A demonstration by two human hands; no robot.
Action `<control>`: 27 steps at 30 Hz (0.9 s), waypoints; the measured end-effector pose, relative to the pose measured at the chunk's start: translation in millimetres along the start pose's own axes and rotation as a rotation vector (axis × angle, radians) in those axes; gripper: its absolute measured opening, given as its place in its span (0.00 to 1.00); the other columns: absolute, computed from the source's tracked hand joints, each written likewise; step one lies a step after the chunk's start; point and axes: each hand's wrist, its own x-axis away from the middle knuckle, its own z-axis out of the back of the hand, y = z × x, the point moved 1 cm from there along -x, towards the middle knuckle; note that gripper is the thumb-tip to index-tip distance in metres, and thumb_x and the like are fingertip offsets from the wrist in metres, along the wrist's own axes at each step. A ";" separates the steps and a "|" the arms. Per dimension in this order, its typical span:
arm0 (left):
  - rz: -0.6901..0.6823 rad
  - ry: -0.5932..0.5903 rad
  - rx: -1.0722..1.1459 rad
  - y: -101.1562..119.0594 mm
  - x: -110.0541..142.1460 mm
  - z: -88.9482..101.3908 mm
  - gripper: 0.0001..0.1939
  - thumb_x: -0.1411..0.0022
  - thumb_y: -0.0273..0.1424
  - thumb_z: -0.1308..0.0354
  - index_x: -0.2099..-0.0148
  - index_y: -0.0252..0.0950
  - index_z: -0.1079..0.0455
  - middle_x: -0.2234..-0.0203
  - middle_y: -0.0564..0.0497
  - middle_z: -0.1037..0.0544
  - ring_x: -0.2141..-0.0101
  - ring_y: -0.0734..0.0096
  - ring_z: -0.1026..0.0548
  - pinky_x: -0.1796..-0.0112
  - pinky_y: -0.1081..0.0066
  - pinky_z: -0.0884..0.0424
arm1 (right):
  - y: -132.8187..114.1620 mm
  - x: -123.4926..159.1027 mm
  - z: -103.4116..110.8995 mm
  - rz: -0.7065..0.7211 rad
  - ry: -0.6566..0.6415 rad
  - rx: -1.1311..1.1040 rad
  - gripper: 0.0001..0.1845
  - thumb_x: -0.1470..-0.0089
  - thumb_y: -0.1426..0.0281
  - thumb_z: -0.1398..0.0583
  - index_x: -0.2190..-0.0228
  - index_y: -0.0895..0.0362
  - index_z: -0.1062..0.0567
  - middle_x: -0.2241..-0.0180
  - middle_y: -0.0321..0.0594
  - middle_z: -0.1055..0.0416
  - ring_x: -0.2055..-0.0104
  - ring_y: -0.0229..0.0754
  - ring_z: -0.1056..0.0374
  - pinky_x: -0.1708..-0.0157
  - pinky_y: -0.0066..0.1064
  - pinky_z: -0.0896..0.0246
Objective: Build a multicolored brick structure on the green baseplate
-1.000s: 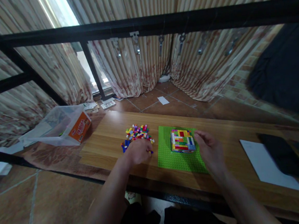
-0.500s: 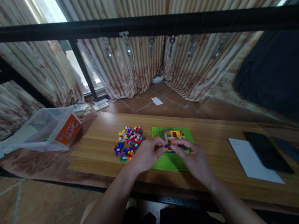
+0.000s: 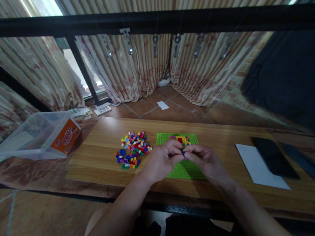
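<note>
My left hand (image 3: 162, 161) and my right hand (image 3: 207, 161) meet fingertip to fingertip over the green baseplate (image 3: 182, 170), both pinched on a small dark brick (image 3: 183, 153). Behind the fingers, the multicoloured brick block (image 3: 181, 139) on the plate shows only its far edge; my hands hide the remainder. A pile of loose coloured bricks (image 3: 132, 149) lies on the wooden table (image 3: 100, 152) just left of the plate.
A clear plastic tub (image 3: 27, 138) with an orange label lies tipped at the table's left end. A white sheet (image 3: 258, 166) and a black phone (image 3: 272, 152) sit to the right. A black metal rail (image 3: 149, 21) crosses above; curtains hang behind.
My left hand left the loose brick pile and moved right; my right hand came in from beside the block. Both now pinch together over the plate. The view shifted a little.
</note>
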 end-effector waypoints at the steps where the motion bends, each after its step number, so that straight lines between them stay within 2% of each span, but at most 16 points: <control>1: -0.014 -0.008 -0.009 1.3 0.3 -0.4 0.09 0.39 0.26 0.40 0.55 0.36 0.33 0.71 0.53 0.21 0.68 0.73 0.23 0.62 0.73 0.29 | 0.4 -0.4 1.9 -0.010 -0.016 -0.025 0.13 0.48 0.57 0.35 0.72 0.53 0.20 0.72 0.36 0.25 0.67 0.42 0.31 0.63 0.35 0.36; 4: -0.059 -0.053 -0.070 3.4 1.0 0.2 0.11 0.38 0.26 0.40 0.53 0.36 0.32 0.70 0.54 0.20 0.67 0.73 0.23 0.61 0.73 0.29 | 1.4 -2.9 10.4 -0.055 -0.024 -0.102 0.13 0.49 0.56 0.33 0.72 0.53 0.20 0.72 0.36 0.25 0.68 0.41 0.31 0.63 0.35 0.36; 7: -0.079 -0.082 -0.196 1.1 1.0 4.8 0.13 0.38 0.26 0.41 0.50 0.37 0.32 0.68 0.54 0.19 0.67 0.72 0.22 0.61 0.73 0.29 | 3.3 -8.4 24.5 -0.088 0.095 -0.121 0.15 0.55 0.55 0.31 0.72 0.53 0.19 0.73 0.36 0.24 0.70 0.41 0.31 0.65 0.35 0.35; 9: -0.087 -0.056 -0.295 -2.7 -0.1 10.1 0.11 0.36 0.26 0.43 0.52 0.37 0.30 0.66 0.52 0.19 0.65 0.71 0.22 0.61 0.73 0.29 | 6.0 -12.1 33.8 -0.097 0.203 -0.033 0.16 0.58 0.54 0.30 0.73 0.53 0.19 0.72 0.38 0.22 0.69 0.43 0.30 0.65 0.36 0.35; 11: -0.095 -0.019 -0.382 -6.7 -1.7 15.7 0.08 0.35 0.27 0.46 0.55 0.37 0.28 0.65 0.51 0.19 0.64 0.70 0.22 0.61 0.72 0.30 | 10.0 -14.2 39.1 -0.098 0.248 0.120 0.15 0.58 0.55 0.31 0.73 0.54 0.19 0.71 0.39 0.21 0.68 0.45 0.28 0.64 0.37 0.34; 15: -0.058 0.068 -0.484 -9.8 -4.2 21.7 0.09 0.34 0.27 0.48 0.58 0.36 0.25 0.68 0.51 0.20 0.68 0.70 0.24 0.64 0.72 0.30 | 18.7 -13.0 35.3 -0.042 0.221 0.376 0.13 0.53 0.57 0.35 0.72 0.53 0.18 0.69 0.39 0.20 0.65 0.47 0.26 0.60 0.39 0.33; 18: -0.026 0.119 -0.504 -8.4 -4.1 20.5 0.10 0.35 0.26 0.48 0.58 0.35 0.25 0.68 0.50 0.19 0.68 0.70 0.23 0.63 0.72 0.30 | 21.8 -11.5 28.0 0.018 0.172 0.471 0.11 0.50 0.59 0.37 0.71 0.52 0.18 0.66 0.40 0.20 0.62 0.47 0.26 0.57 0.40 0.34; 27: -0.027 0.096 -0.544 -11.7 -3.4 16.5 0.09 0.35 0.26 0.48 0.59 0.37 0.26 0.68 0.51 0.19 0.67 0.69 0.23 0.64 0.73 0.30 | 22.0 -15.0 22.3 0.037 0.170 0.569 0.12 0.50 0.58 0.39 0.73 0.52 0.19 0.67 0.40 0.21 0.63 0.47 0.26 0.59 0.39 0.33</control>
